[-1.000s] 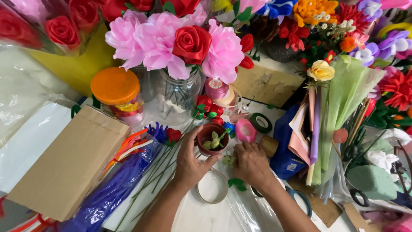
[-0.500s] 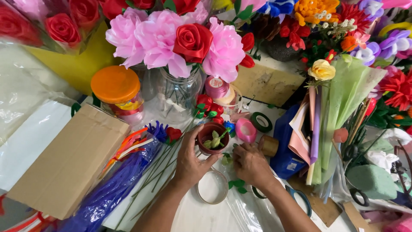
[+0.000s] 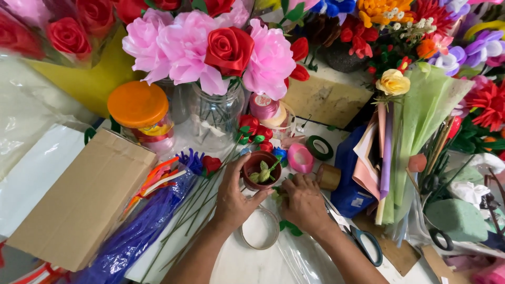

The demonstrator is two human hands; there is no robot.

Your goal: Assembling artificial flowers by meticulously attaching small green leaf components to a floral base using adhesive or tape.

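Left hand [image 3: 234, 197] grips our pot [image 3: 261, 169] | right hand [image 3: 303, 202] pinches leaves [image 3: 277, 195] at 4 o'clock | we'd best hold the pot steady.

A glass vase [image 3: 213, 118] of pink and red paper flowers stands beside an orange-lidded jar [image 3: 141, 113] and a cardboard box [image 3: 79, 202].

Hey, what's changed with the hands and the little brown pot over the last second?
Almost nothing. The left hand still cups the small brown pot, and the right hand has edged slightly left beside it, fingers on green bits. Glass vase and orange-lidded jar stayed put.
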